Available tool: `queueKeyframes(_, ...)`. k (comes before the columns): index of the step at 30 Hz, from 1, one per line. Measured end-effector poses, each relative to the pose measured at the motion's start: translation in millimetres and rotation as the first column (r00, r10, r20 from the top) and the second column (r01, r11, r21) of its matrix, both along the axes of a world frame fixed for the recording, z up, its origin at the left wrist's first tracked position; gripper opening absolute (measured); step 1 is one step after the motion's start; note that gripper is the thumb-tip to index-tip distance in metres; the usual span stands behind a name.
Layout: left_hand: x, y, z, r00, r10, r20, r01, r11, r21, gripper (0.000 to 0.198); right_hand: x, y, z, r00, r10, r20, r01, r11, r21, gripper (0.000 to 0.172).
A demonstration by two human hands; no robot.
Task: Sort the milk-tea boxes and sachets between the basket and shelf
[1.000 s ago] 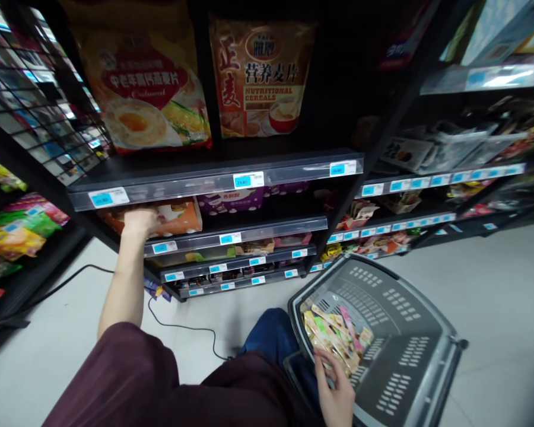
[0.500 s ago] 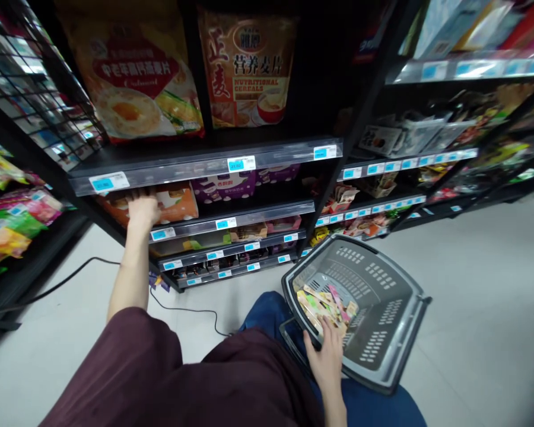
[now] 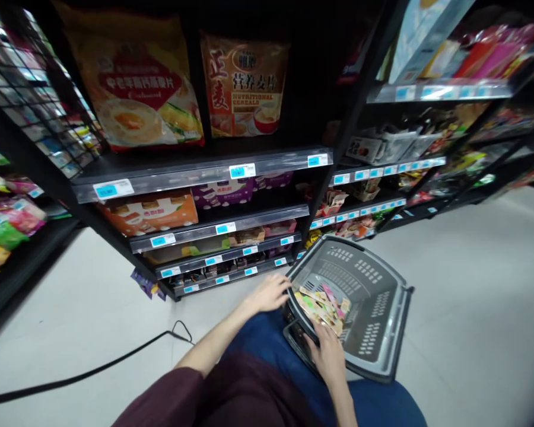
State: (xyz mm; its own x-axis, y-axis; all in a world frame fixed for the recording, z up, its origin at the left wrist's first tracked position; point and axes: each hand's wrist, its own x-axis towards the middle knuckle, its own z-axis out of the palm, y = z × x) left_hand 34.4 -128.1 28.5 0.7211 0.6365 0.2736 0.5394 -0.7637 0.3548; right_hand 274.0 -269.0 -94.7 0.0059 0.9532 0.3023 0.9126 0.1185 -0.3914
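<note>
A grey plastic shopping basket (image 3: 365, 274) rests tilted on my lap, above my blue trousers. Several colourful snack packets (image 3: 323, 301) lie at its near end. My left hand (image 3: 270, 293) sits at the basket's left rim with its fingers stretched out and nothing in them. My right hand (image 3: 327, 351) is curled over the near rim, its fingertips touching the packets. An orange box (image 3: 151, 213) stands on the second shelf where my left hand was earlier.
Black shop shelving (image 3: 196, 173) with blue price tags stands in front, holding large cereal bags (image 3: 137, 89) on top. More shelves (image 3: 382, 172) run to the right and a snack rack (image 3: 9, 219) stands at the left. A black cable (image 3: 93, 370) crosses the pale floor.
My left hand has left the orange box on the shelf and come down to the basket's left rim. The right hand has stayed on the near rim. The view has shifted a little.
</note>
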Motion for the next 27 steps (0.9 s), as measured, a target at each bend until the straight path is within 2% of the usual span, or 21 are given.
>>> queueKeyframes(3,51.0,-14.9,-33.9,0.998,-0.062,0.000,0.062,0.996,-0.062,0.028,7.6,-2.6,1.7,0.999,0.035,-0.021,-0.035,0.999,-0.011,0.050)
queueKeyframes(6,81.4,-23.7,-54.9,0.999,-0.031,-0.029,0.028,0.995,-0.101,0.021,14.4,-3.4,9.3,0.998,0.061,-0.012,-0.062,0.997,-0.048,0.048)
queueKeyframes(10,90.9,-22.6,-70.7,0.999,0.019,-0.047,-0.026,0.988,-0.150,0.033,11.9,0.8,30.2,0.997,0.076,-0.010,-0.077,0.979,-0.190,0.046)
queueKeyframes(13,91.8,-13.3,-79.8,0.998,0.020,-0.054,-0.029,0.985,-0.172,0.037,5.4,9.1,38.7,0.999,0.034,0.026,-0.026,0.963,-0.270,0.043)
queueKeyframes(17,94.8,-4.5,-82.1,0.997,-0.002,-0.072,-0.010,0.987,-0.159,0.038,3.0,17.2,39.6,0.999,0.034,0.032,-0.023,0.950,-0.311,0.046)
queueKeyframes(22,96.6,-4.2,-68.1,0.994,0.014,-0.108,-0.029,0.990,-0.139,0.038,8.0,20.2,49.4,0.998,0.043,-0.034,-0.052,0.951,-0.304,0.049)
queueKeyframes(27,81.3,-19.2,-57.9,0.988,0.006,-0.151,-0.031,0.986,-0.166,0.035,-12.4,-0.1,59.3,0.992,0.093,-0.081,-0.114,0.942,-0.316,0.051)
